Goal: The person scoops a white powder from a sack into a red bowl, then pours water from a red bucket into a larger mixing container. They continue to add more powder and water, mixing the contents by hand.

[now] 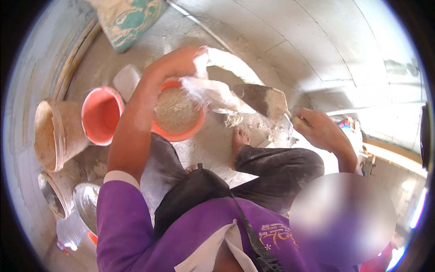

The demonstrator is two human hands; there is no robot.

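Note:
My left hand [192, 59] is closed on the rim of a white woven sack [217, 93], which hangs beside and partly over an orange bucket [199, 124]. Grey powder with small lumps [176, 109] fills much of that bucket. In my right hand [308, 123] is the handle of a trowel [272, 102], its wide, dirty metal blade reaching left to the sack's open side. The sack hides part of the blade's edge, and I cannot tell whether powder lies on it.
An empty red-orange bucket [103, 115] and a beige bucket [68, 131] lie tipped on the left. A green-and-white sack [129, 22] stands at the far wall, near a thin pole [199, 23]. My bare foot [240, 139] is on the dusty floor below the trowel.

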